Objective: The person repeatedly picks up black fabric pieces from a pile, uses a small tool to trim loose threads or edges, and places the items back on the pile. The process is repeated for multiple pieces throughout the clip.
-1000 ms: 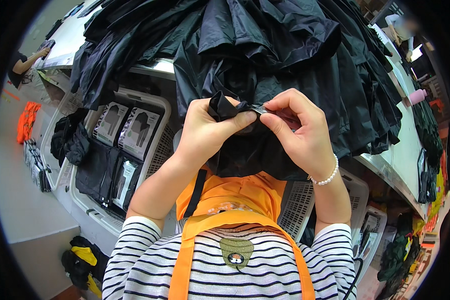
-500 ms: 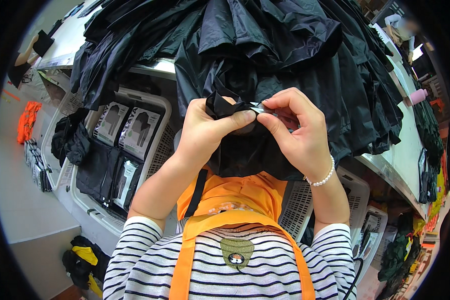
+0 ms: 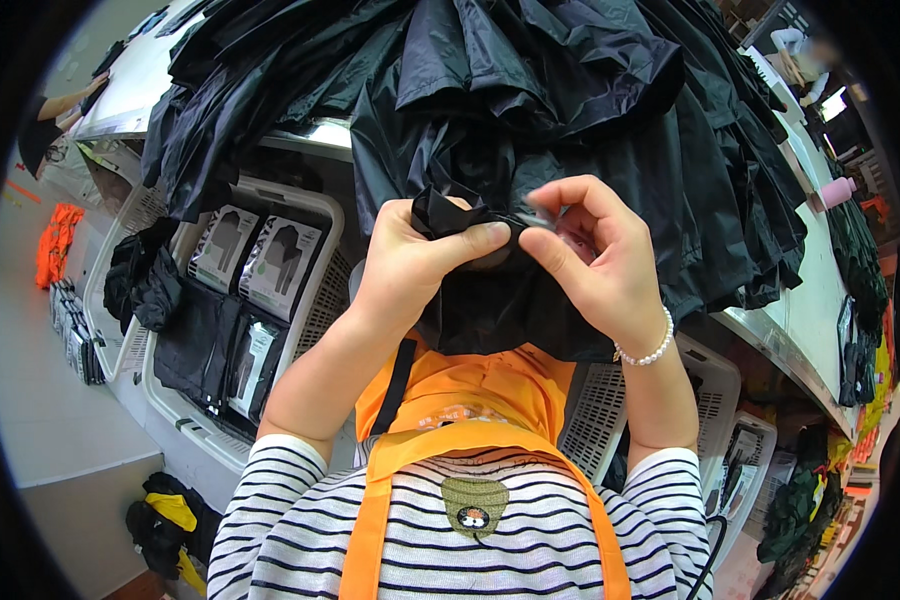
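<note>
A large heap of black, slightly shiny garments (image 3: 570, 90) hangs over the table edge in front of me. My left hand (image 3: 410, 245) pinches a bunched fold of one black garment (image 3: 450, 205) between thumb and fingers. Just right of that fold, my right hand (image 3: 600, 255), with a beaded bracelet at the wrist, is curled around small metal thread snips (image 3: 542, 212). Their blades are blurred and close to the cloth; most of the handle is hidden inside the palm. Black fabric also drapes below both hands, over my orange apron (image 3: 470, 390).
Left of me, a white plastic basket (image 3: 335, 215) holds packaged black garments (image 3: 282, 262). More white baskets (image 3: 705, 390) stand under the table at right. A pink bottle (image 3: 836, 192) is on the right table. Other people (image 3: 800, 60) are at the far right and far left.
My right hand has drawn the snips slightly right, away from the fold, and the blades are now blurred. The left hand keeps its pinch. At far left, another person's arm has shifted.
</note>
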The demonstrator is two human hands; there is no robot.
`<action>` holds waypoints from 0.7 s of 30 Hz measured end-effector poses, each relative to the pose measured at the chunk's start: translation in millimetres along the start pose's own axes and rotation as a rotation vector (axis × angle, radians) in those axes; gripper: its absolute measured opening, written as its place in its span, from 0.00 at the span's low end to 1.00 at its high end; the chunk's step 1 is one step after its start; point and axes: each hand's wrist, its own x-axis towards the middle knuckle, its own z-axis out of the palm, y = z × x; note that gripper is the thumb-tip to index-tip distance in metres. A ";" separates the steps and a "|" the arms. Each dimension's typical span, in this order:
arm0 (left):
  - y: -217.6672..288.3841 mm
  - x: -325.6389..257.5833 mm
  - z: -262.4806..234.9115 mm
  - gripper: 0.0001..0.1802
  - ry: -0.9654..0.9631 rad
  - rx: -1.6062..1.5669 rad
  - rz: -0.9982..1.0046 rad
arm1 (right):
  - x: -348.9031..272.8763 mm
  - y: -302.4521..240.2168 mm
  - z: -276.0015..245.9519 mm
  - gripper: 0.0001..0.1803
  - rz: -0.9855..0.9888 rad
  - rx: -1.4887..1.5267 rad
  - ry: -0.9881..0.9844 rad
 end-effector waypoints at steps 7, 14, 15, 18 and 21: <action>-3.5 1.5 2.5 0.02 -0.027 0.126 0.003 | 11.3 -2.9 1.2 0.05 -0.112 -0.123 -0.028; 0.9 1.9 2.6 0.06 -0.012 0.054 -0.008 | 13.3 4.3 9.0 0.06 -0.162 -0.159 0.086; 0.7 1.4 4.8 0.06 0.019 0.023 0.011 | 13.3 6.0 9.0 0.06 -0.156 -0.157 0.092; -2.1 3.0 1.1 0.08 0.013 0.023 0.105 | 13.0 8.6 6.8 0.07 -0.135 -0.155 0.094; -7.6 3.0 -4.7 0.08 0.013 -0.007 0.073 | 12.1 7.8 4.6 0.09 -0.116 -0.127 0.077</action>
